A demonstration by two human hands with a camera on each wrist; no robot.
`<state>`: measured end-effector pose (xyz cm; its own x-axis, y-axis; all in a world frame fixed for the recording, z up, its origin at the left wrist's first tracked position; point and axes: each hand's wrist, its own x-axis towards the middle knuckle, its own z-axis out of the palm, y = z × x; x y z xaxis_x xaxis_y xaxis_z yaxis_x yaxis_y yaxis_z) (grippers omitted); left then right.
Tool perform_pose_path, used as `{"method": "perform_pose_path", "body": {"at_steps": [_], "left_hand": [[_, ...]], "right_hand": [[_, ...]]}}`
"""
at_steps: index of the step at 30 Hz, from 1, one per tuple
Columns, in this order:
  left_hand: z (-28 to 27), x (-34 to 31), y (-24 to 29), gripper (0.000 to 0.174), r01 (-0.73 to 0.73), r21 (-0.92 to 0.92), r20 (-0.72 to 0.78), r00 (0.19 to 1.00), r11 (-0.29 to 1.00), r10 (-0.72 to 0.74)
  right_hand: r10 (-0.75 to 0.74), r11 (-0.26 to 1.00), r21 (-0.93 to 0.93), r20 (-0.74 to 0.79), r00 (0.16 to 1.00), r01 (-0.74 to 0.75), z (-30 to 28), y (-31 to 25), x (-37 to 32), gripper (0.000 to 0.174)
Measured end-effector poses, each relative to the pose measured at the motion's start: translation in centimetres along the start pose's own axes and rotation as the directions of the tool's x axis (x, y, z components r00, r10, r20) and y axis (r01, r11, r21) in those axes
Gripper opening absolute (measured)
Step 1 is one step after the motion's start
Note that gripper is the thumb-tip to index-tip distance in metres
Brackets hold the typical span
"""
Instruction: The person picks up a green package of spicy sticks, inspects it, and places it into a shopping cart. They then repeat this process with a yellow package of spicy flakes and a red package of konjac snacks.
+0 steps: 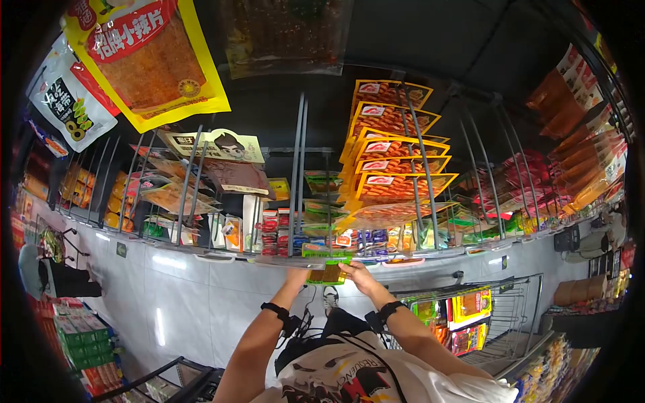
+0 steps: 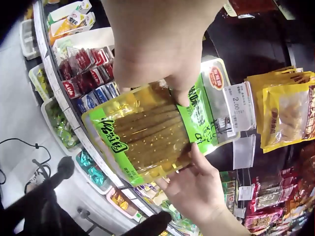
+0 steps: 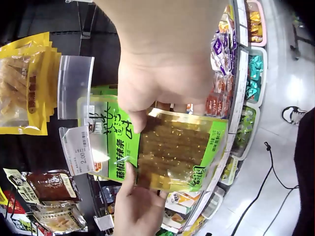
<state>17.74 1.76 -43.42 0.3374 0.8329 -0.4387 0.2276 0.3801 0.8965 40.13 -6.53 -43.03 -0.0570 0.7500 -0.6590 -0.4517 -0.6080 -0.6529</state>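
Both hands hold one flat, clear snack packet [image 1: 327, 272] with green printed bands, at the front of the hanging rack. Brown, seed-flecked strips show through its window in the left wrist view. My left hand [image 2: 155, 54] grips one long edge, its thumb lying on the front by the green band. On the opposite edge my right hand [image 2: 197, 191] pinches the packet, thumb in front and fingers partly hidden behind. The right wrist view shows the same packet [image 3: 172, 150] spread between the right hand [image 3: 165, 78] and the left hand [image 3: 140, 211].
Metal hooks carry orange-yellow packets [image 1: 403, 185] and a large yellow bag [image 1: 151, 64]. A price tag [image 2: 237, 105] hangs close by the held packet. Bins of small wrapped snacks [image 3: 254, 73] line the lower shelf edge. A wire cart [image 1: 514, 316] stands at the right.
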Motion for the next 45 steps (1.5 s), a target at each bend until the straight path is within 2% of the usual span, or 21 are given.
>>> {"method": "perform_pose_path", "body": {"at_steps": [2, 5, 8, 9, 12, 15, 18, 19, 22, 24, 27, 28, 29, 31, 34, 37, 40, 42, 43, 45], "left_hand": [[0.0, 0.0, 1.8, 0.046, 0.040, -0.085, 0.038, 0.999, 0.996, -0.037], [0.0, 1.9, 0.4, 0.039, 0.067, -0.274, 0.069, 0.996, 0.959, -0.050], [-0.6, 2.3, 2.2, 0.033, 0.084, -0.189, 0.050, 0.996, 0.978, -0.076], [-0.2, 1.9, 3.2, 0.023, -0.025, -0.178, -0.019, 1.000, 0.984, 0.021], [-0.4, 1.3, 3.9, 0.024, -0.126, -0.063, -0.051, 0.991, 0.990, 0.123], [-0.5, 0.9, 3.2, 0.027, -0.012, -0.228, 0.000, 1.000, 0.974, 0.013], [-0.6, 1.6, 2.2, 0.025, -0.016, -0.072, -0.010, 1.000, 0.997, 0.015], [-0.6, 1.9, 1.8, 0.025, -0.015, -0.080, -0.007, 1.000, 0.997, 0.015], [-0.2, 1.7, 1.9, 0.025, -0.036, -0.082, 0.002, 0.999, 0.996, 0.037], [0.1, 0.9, 3.1, 0.027, -0.091, -0.057, -0.003, 0.996, 0.994, 0.091], [-0.2, 0.9, 3.3, 0.043, 0.038, -0.091, -0.038, 0.998, 0.995, -0.041], [-0.3, 1.0, 3.2, 0.046, 0.022, -0.078, -0.055, 0.998, 0.997, -0.026], [-0.3, 0.7, 4.3, 0.049, 0.007, -0.067, -0.073, 0.997, 0.998, -0.012], [-0.2, 0.7, 5.3, 0.054, 0.004, -0.033, -0.086, 0.996, 0.999, -0.007], [-0.2, 1.0, 5.6, 0.058, 0.039, 0.010, -0.087, 0.996, 0.999, -0.038], [-0.4, 2.0, 3.9, 0.062, 0.089, 0.012, -0.123, 0.989, 0.996, -0.087], [-0.7, 2.6, 2.4, 0.065, 0.116, 0.008, -0.153, 0.982, 0.993, -0.113], [-0.6, 1.8, 4.8, 0.064, 0.173, -0.039, -0.129, 0.976, 0.984, -0.176], [-0.4, 1.5, 6.2, 0.067, 0.194, -0.005, -0.139, 0.971, 0.981, -0.192], [0.1, 1.0, 9.2, 0.073, 0.236, 0.067, -0.154, 0.963, 0.969, -0.223]], "right_hand": [[0.014, 1.000, -0.006, -0.035, 0.999, -0.015, 0.3, -0.4, 0.6, 0.028], [-0.011, 1.000, 0.008, -0.093, 0.996, 0.012, 0.6, -0.5, 1.6, 0.030], [0.009, 1.000, 0.014, -0.085, 0.996, -0.008, 0.2, -0.5, 2.8, 0.032], [0.008, 1.000, 0.025, -0.080, 0.997, -0.006, 0.2, -0.7, 2.7, 0.032], [0.001, 0.998, 0.058, -0.062, 0.998, 0.003, 0.6, -1.1, 2.0, 0.033], [-0.023, 0.998, 0.057, -0.023, 0.999, 0.025, 0.7, -0.7, 1.2, 0.049], [0.012, 0.997, 0.073, -0.035, 0.999, -0.009, 0.7, -0.5, 1.2, 0.056], [0.010, 0.998, 0.068, -0.040, 0.999, -0.007, 0.6, -0.4, 1.1, 0.060], [0.024, 0.988, 0.155, -0.093, 0.995, -0.010, 1.0, -1.2, 0.4, 0.041], [-0.004, 0.995, 0.103, -0.083, 0.997, 0.012, -0.2, 0.2, 0.9, 0.048], [-0.075, 0.997, 0.004, 0.003, 0.997, 0.075, -1.6, 1.3, 2.2, 0.062], [-0.097, 0.995, -0.032, 0.045, 0.994, 0.099, -2.0, 1.6, 2.6, 0.068], [-0.024, 0.992, -0.129, -0.097, 0.995, 0.011, 0.3, -1.6, 0.9, 0.080], [-0.186, 0.942, -0.300, -0.104, 0.977, 0.147, -1.9, 1.0, 4.2, 0.084], [-0.247, 0.913, -0.356, -0.101, 0.964, 0.197, -1.3, 0.3, 4.5, 0.085], [-0.237, 0.914, -0.359, -0.098, 0.966, 0.188, 1.3, -3.2, 1.7, 0.084], [-0.226, 0.934, -0.313, -0.151, 0.962, 0.171, 1.6, -2.4, 2.9, 0.080], [-0.247, 0.954, -0.230, -0.231, 0.941, 0.194, 2.2, -2.0, 3.6, 0.077], [-0.295, 0.946, -0.206, -0.228, 0.928, 0.250, 2.5, -2.5, 3.6, 0.070], [-0.328, 0.935, -0.234, -0.287, 0.900, 0.266, 1.2, -1.3, 6.3, 0.061]]}}
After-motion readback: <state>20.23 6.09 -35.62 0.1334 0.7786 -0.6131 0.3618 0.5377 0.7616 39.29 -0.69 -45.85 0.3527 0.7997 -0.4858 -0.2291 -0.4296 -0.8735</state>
